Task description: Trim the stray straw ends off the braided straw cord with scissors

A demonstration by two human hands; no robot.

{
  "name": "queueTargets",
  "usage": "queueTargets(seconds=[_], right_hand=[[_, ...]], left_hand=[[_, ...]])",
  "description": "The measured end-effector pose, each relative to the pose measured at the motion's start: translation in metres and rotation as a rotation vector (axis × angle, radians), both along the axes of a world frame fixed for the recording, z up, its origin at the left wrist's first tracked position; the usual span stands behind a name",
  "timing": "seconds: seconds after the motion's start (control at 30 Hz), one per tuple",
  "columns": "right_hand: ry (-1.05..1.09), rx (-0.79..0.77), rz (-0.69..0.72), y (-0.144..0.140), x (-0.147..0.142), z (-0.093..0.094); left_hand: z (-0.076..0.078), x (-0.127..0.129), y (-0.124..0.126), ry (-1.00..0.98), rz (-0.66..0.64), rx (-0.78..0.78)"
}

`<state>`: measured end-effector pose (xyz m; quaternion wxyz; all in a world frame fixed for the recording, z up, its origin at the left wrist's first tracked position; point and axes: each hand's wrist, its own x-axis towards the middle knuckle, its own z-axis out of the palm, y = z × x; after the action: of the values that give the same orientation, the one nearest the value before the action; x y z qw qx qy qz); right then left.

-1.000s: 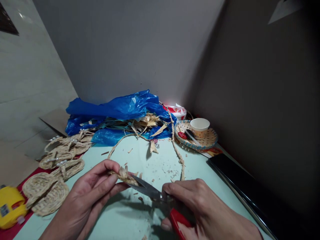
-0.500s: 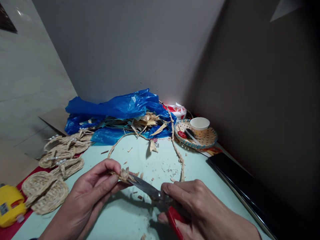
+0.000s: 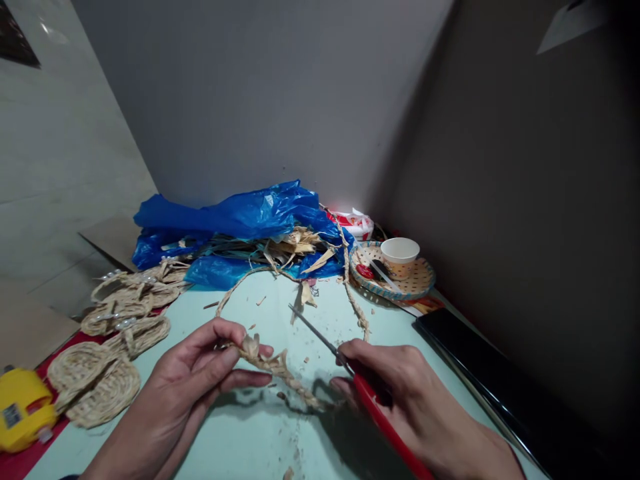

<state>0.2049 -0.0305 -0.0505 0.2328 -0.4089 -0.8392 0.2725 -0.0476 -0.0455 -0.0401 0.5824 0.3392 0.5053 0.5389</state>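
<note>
My left hand [image 3: 213, 367] pinches a braided cord of dry plant fibre [image 3: 295, 385] between thumb and forefinger, with frayed bits sticking up beside the fingertips. The cord's near stretch slants down to the right over the table, and another stretch curves away behind the hand toward the back. My right hand [image 3: 400, 393] is closed round the red handles of a pair of scissors [image 3: 320, 335]. Their blades look closed, point up and left, and stand apart from the cord. Part of the handles is hidden by my fingers.
Woven sandals with beads [image 3: 100, 380] lie at the left, near a yellow tool [image 3: 25, 410]. A blue plastic bag [image 3: 230, 213] holding dry husks is at the back. A woven tray [image 3: 425, 283] bears a paper cup [image 3: 400, 251]. A long black object [image 3: 480, 373] lines the right edge.
The scissors have drawn away from the cord, up and to the right, and turned so their blades point more upward. My left hand stays almost in place, still pinching the cord.
</note>
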Motion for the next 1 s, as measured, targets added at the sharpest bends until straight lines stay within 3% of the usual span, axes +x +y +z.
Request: queueTargets(seconds=[0.37, 0.57, 0.67, 0.83, 1.0], right_hand=[[-0.077, -0.121, -0.021, -0.006, -0.008, 0.008], [-0.070, -0.033, -0.035, -0.002, 0.001, 0.008], [-0.072, -0.035, -0.055, -0.004, 0.000, 0.010], [-0.132, -0.182, -0.056, -0.009, -0.010, 0.008], [-0.105, -0.131, -0.038, -0.009, -0.012, 0.003]], left_hand=[[-0.006, -0.006, -0.001, -0.061, -0.038, -0.011], [-0.008, -0.010, 0.001, -0.070, -0.039, -0.007], [-0.006, -0.008, 0.002, -0.076, -0.002, -0.028], [-0.004, -0.003, 0.003, -0.144, 0.033, -0.097], [-0.003, 0.000, 0.001, -0.115, 0.064, -0.104]])
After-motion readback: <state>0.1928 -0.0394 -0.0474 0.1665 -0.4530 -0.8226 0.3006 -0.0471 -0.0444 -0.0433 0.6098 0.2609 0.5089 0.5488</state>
